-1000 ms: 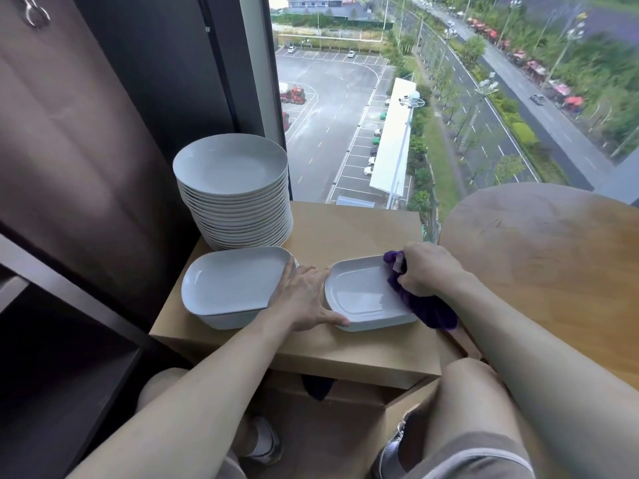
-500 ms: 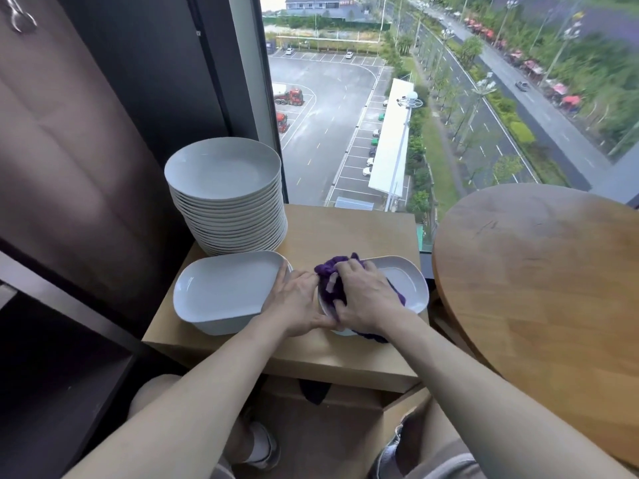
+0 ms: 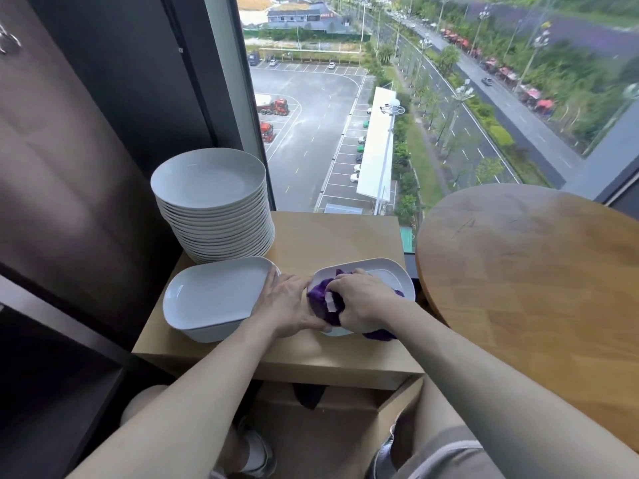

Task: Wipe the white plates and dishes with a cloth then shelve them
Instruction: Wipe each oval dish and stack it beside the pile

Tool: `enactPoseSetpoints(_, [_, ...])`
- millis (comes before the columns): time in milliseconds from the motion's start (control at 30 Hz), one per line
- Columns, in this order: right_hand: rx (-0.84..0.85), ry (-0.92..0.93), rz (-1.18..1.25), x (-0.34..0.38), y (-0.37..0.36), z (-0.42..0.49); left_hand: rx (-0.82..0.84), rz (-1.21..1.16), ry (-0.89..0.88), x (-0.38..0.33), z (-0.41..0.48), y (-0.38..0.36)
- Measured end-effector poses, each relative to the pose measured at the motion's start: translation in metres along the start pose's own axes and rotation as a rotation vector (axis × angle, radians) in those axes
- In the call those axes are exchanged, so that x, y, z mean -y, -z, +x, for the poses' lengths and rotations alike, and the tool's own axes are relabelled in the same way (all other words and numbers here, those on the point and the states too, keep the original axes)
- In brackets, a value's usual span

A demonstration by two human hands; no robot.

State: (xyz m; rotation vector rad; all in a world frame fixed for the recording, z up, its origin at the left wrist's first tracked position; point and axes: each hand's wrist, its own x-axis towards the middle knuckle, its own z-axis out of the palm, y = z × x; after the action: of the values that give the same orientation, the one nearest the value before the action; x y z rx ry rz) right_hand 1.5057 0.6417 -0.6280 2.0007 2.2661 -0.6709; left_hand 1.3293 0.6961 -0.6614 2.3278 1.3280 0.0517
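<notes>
Gripping purple cloth [image 3: 320, 294] (label unreadable), right hand [image 3: 359, 302] presses the dish [image 3: 392, 275]; flat left hand [image 3: 288, 305] touches it.

Low wood stand [image 3: 332, 236] at window [image 3: 242, 98]; round wood table [image 3: 536, 271] just beside it, on the right. Through glass: car park [image 3: 311, 150], red trucks [image 3: 276, 107], long white canopy [image 3: 378, 150], tree-lined road [image 3: 484, 108]. Dark item [image 3: 308, 395] under stand, possibly fabric.
</notes>
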Motion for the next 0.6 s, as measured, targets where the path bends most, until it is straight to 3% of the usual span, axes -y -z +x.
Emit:
enactPoseSetpoints(333, [0.036,-0.199,0.015,-0.062,0.032,-0.012,-0.018,-0.008,0.003,-0.003,-0.003,0.003])
enactPoseSetpoints(600, [-0.158,-0.276,0.000,-0.068,0.026,0.020,-0.023,-0.005,0.011,-0.008,-0.005,0.005])
